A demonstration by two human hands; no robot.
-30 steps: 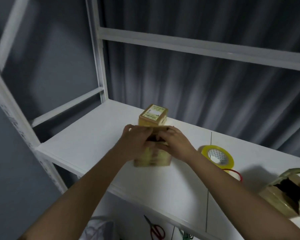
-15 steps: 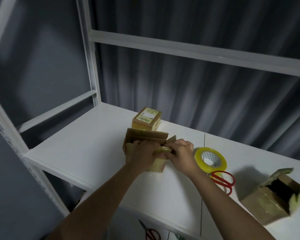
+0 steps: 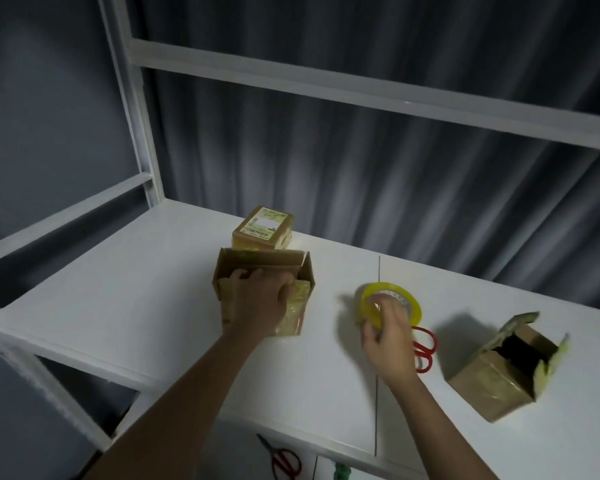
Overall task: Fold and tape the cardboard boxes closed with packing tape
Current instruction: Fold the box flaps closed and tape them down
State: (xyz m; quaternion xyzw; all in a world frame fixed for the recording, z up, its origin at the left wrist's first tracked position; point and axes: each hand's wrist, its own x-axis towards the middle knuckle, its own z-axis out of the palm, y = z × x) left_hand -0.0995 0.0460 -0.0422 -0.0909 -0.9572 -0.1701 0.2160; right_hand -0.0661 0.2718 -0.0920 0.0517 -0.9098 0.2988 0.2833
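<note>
Left hand (image 3: 260, 299) presses box (image 3: 264, 296) flaps down, fingers curled over them. Right hand (image 3: 388, 327) grips tape roll (image 3: 390, 304) mid-shelf. Next, probably: find tape end, bridge seam.

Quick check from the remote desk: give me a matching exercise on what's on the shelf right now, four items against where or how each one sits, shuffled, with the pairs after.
Things:
1. tape roll
2. red scissors
3. labelled box
4. open box

States:
A. far right on the shelf, tipped, flaps loose
B. closed, behind the box that the left hand holds
C. gripped by the right hand
D. flat on the shelf, just right of the right hand

Pairs: 1-C, 2-D, 3-B, 4-A
</note>
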